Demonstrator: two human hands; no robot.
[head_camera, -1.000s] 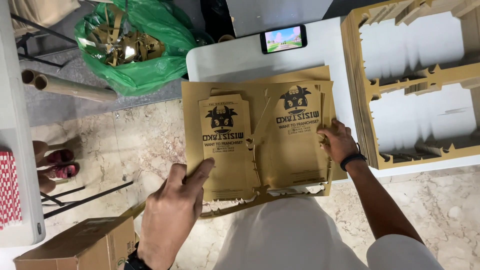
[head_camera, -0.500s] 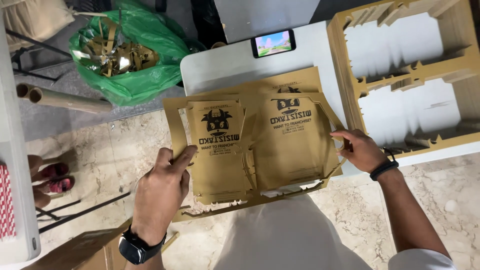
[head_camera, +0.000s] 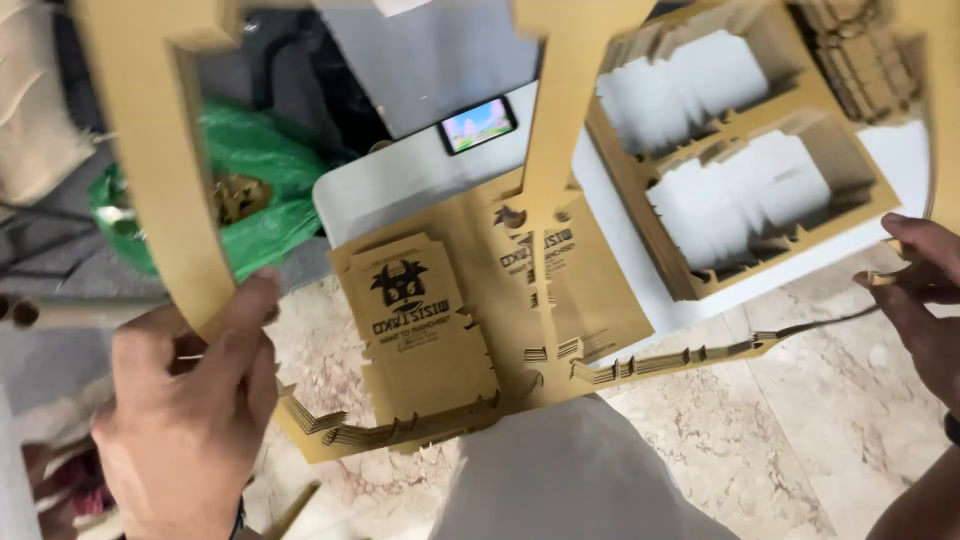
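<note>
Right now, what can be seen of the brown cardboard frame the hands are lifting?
The brown die-cut cardboard waste frame is flat corrugated-looking board with large empty windows and jagged nicked edges. It is raised, tilted towards the camera. The left hand pinches its left bar; the right hand holds its right edge. A central strip crosses the view.

A brown cardboard frame (head_camera: 150, 200), its 2 panels punched out, is lifted up close and tilted. Below it, 2 printed brown box blanks (head_camera: 425, 330) lie flat, side by side, overhanging the desk (head_camera: 400, 190) edge.
</note>
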